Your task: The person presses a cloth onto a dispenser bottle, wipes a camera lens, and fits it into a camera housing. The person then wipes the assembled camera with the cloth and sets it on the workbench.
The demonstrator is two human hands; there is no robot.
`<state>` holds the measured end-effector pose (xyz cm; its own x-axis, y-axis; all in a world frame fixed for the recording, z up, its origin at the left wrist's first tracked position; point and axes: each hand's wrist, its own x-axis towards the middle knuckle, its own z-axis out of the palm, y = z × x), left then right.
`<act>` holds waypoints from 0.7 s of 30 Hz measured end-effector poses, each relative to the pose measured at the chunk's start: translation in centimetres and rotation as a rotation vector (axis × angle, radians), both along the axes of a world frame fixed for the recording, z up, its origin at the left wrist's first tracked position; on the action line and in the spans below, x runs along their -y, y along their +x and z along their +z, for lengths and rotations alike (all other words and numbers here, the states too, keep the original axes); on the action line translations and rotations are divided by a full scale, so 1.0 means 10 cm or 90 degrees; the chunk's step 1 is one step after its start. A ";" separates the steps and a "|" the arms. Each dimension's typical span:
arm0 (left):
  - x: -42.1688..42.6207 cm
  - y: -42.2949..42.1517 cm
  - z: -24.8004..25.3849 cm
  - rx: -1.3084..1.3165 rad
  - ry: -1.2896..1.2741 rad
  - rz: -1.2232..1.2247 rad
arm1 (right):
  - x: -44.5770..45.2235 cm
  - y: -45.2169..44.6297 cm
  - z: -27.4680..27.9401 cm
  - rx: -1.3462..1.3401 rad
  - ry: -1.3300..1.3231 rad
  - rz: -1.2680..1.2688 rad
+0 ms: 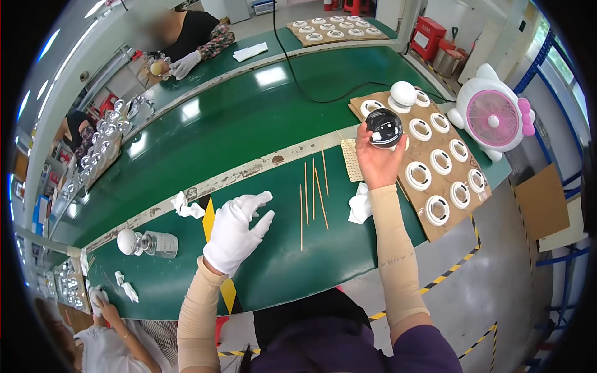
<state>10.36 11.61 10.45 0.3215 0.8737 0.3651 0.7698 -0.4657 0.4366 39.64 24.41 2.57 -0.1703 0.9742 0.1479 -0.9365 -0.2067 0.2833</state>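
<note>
On the green worktop (273, 273) in a workshop, with a co-worker (193, 37) across it, the bare right hand (379, 163) grips a dark glossy ball (384, 128) above the cardboard (421, 191) of white rings. The gloved left hand (236, 233) is loosely open, near thin sticks (301, 217).

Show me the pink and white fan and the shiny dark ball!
Pink and white fan (493, 121): head view, the middle of its round front.
Shiny dark ball (384, 128): head view, near the ball's middle.
</note>
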 end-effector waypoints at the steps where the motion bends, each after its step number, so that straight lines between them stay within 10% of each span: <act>1: 0.03 -0.02 -0.02 0.010 -0.008 0.017 | 0.01 -0.02 -0.01 0.013 0.021 0.023; 21: 1.82 -0.98 -0.96 0.008 0.111 0.443 | 0.19 -0.49 -0.18 0.311 0.029 0.150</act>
<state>0.52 -6.63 0.85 -0.2939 0.8030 0.5184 0.9092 0.0675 0.4110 34.73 22.50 0.73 -0.4425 0.8959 0.0387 -0.8839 -0.4284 -0.1877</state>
